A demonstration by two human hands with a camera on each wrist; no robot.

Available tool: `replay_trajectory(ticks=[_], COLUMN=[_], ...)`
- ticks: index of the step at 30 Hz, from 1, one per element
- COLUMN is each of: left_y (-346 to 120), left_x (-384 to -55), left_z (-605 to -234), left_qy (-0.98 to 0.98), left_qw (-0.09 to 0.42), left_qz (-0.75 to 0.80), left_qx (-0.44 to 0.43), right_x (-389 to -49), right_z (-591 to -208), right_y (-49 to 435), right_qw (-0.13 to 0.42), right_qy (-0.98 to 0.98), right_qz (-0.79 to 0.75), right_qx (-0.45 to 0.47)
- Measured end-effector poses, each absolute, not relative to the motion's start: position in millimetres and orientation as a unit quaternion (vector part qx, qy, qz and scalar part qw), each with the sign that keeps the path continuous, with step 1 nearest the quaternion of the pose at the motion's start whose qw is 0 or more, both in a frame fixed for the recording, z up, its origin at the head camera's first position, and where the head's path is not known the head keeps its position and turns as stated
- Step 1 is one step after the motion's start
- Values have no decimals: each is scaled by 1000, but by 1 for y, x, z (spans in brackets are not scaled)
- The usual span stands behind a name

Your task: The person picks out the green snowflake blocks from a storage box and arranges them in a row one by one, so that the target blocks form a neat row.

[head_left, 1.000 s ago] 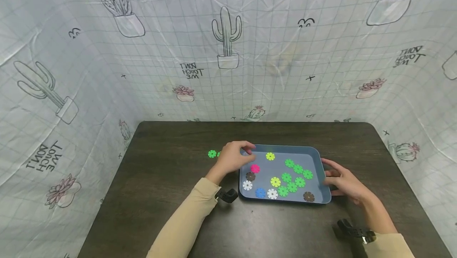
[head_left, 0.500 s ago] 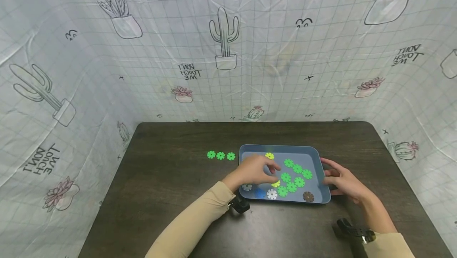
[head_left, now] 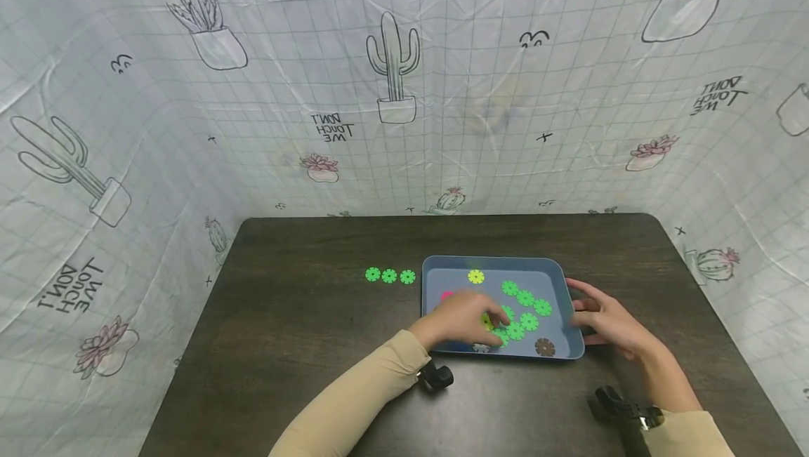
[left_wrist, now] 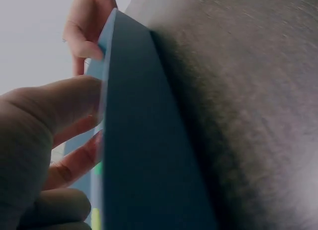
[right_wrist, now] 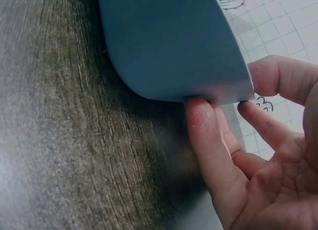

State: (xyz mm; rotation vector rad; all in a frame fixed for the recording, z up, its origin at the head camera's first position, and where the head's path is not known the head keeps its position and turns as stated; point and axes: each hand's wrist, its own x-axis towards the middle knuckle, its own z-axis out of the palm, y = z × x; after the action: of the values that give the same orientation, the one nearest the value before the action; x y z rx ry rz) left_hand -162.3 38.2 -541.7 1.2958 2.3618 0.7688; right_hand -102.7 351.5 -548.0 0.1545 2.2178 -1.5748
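Green discs [head_left: 529, 321]: in the tray [head_left: 562, 295], under and right of the left hand [head_left: 466, 316] (nearer)
Left fingers [left_wrist: 74, 165]: moderately parted, nothing seen held
Right hand [head_left: 609, 323]: fingers touching tray's right end
Tray axis: left to right
Surface [head_left: 297, 338]: dark, row of three discs [head_left: 389, 276] left
Room: patterned cloth [head_left: 480, 57] far side

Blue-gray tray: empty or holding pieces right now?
Holding pieces. In the head view, green pieces, a yellow piece and a brown piece lie inside the tray; the left hand hides part of it.
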Motion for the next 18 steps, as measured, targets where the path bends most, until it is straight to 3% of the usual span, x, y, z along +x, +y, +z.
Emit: replay_trajectory(ticks=[18], left_y=[46], left_x=[-160], left_z=[-552], left_qy=[860], left_qw=[146], left_qz=[196], left_qx=[448], right_x=[-102], right_z=[-549], right_y=[352], right_qw=[203], right_qy=[797], right_qz=[-566], right_qx=[56])
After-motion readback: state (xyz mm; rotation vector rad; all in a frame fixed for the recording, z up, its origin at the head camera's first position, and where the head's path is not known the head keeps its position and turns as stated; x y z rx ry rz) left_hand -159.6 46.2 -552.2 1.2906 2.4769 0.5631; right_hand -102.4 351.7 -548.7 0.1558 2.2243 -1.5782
